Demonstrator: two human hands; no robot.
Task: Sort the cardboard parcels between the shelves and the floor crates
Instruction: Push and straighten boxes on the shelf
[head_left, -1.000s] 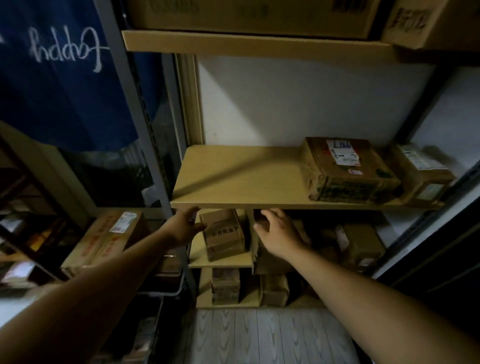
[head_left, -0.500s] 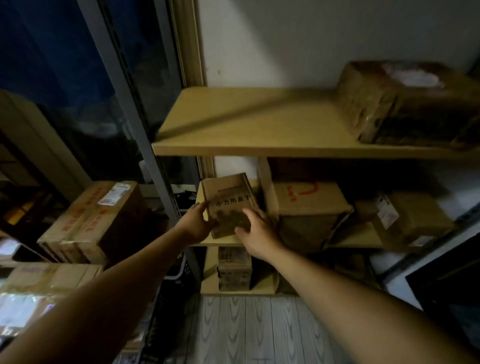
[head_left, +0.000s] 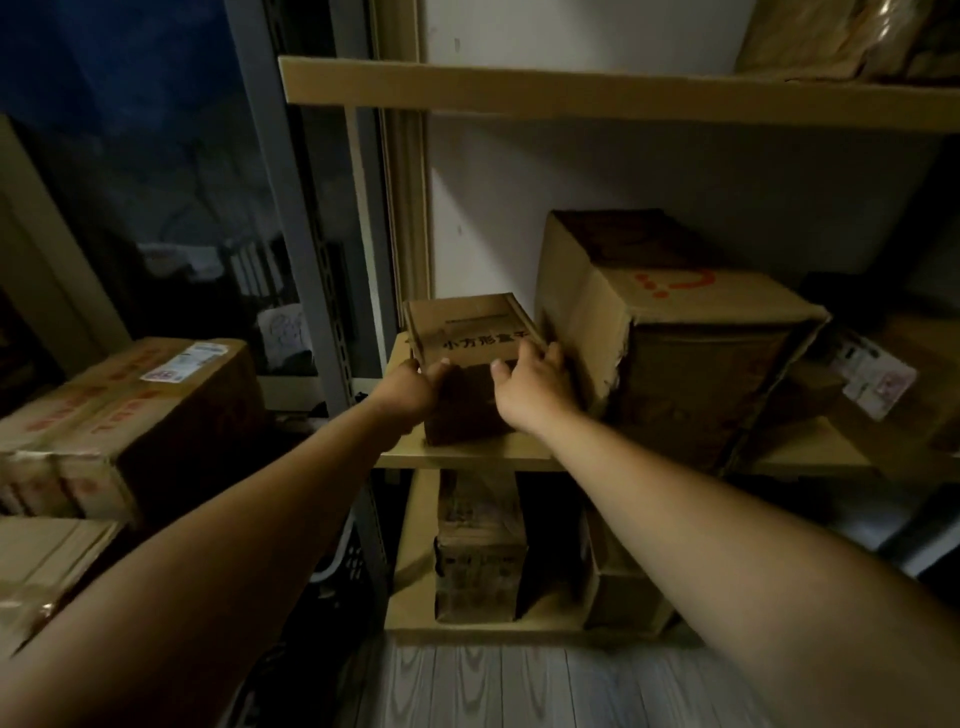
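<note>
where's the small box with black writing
Head view, centre: the small box sits at the left end of the shelf, beside the big box, held between the left hand and right hand.

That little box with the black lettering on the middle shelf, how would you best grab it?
Come from the open front of the shelf and clasp the small box by its left and right faces near the front corners. A wall stands behind it and the large box crowds its right, leaving room only for fingers. The left hand and right hand hold it so.
</note>
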